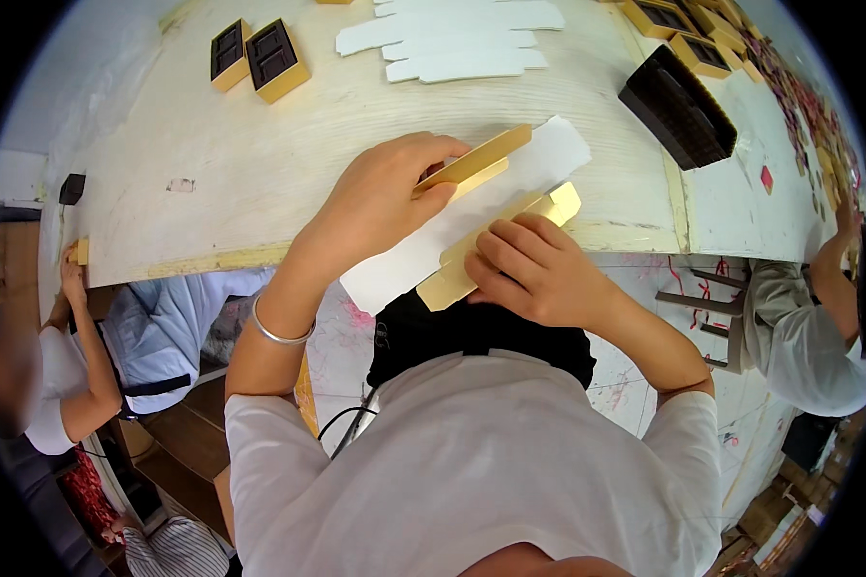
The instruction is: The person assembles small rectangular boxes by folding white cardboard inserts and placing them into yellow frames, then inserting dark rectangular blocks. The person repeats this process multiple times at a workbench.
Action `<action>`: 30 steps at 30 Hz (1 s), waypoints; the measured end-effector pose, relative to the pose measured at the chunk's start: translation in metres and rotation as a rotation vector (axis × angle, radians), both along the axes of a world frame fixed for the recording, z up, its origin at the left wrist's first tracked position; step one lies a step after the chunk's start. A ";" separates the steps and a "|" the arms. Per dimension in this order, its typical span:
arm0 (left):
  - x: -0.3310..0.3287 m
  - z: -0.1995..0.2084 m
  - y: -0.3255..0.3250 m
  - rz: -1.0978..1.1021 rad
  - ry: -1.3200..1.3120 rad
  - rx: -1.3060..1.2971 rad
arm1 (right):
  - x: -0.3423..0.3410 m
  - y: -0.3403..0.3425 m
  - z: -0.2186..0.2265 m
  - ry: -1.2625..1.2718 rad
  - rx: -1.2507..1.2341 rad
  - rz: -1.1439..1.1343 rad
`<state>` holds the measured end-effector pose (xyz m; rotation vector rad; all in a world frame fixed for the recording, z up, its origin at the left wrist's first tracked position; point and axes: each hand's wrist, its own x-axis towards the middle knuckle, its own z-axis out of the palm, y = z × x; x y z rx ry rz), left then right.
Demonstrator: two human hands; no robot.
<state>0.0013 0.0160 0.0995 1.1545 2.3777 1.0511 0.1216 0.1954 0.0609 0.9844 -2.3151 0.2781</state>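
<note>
Between my hands is a die-cut cardboard box blank [392, 266], white inside and gold outside, with its two long sides folded up. My left hand [392, 192] pinches the far gold side between thumb and fingers. Along the near gold side, my right hand [534, 269] has its fingers curled over the folded edge, its thumb partly hidden. The blank's near left corner hangs past the table's front edge, above my lap. Beyond it lies a stack of flat white blanks [452, 38] with notched edges.
Two gold boxes with dark inserts [275, 60] stand at the far left of the table [260, 163]. A black tray stack [678, 108] sits to the right, near more gold boxes [700, 55]. Co-workers sit left [82, 385] and right [803, 337].
</note>
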 end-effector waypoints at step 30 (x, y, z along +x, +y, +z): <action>0.030 0.001 -0.015 -0.367 -0.047 0.113 | 0.013 0.021 0.023 -0.651 -0.541 -0.056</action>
